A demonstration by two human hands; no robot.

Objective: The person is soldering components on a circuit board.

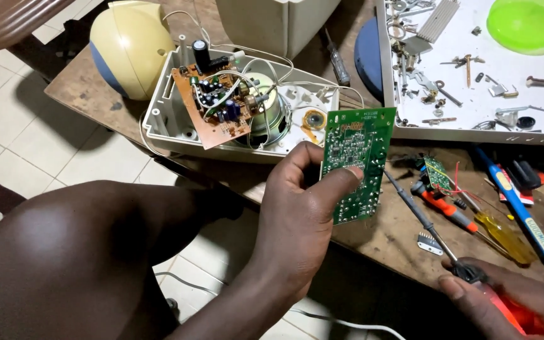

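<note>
My left hand (300, 211) holds a green circuit board (355, 162) upright by its left edge, solder side facing me, thumb across its middle. My right hand (505, 305) at the lower right grips the red translucent handle of a long tool (420, 217), a soldering iron or screwdriver, I cannot tell which. Its thin shaft points up-left, and the tip ends at the board's right edge. Behind the board lies an opened white speaker housing (158, 119) with a brown circuit board (212, 104), white wires and a round speaker (272, 116) inside.
A white tray (473, 132) at the top right holds several screws and metal parts, plus a green bowl (529, 24). Screwdrivers (505, 236), an orange-handled tool (442, 204), a blue tool (521, 211) and a small green board (437, 173) lie on the wooden table (83, 88). A cream round shell (130, 47) sits at the top left.
</note>
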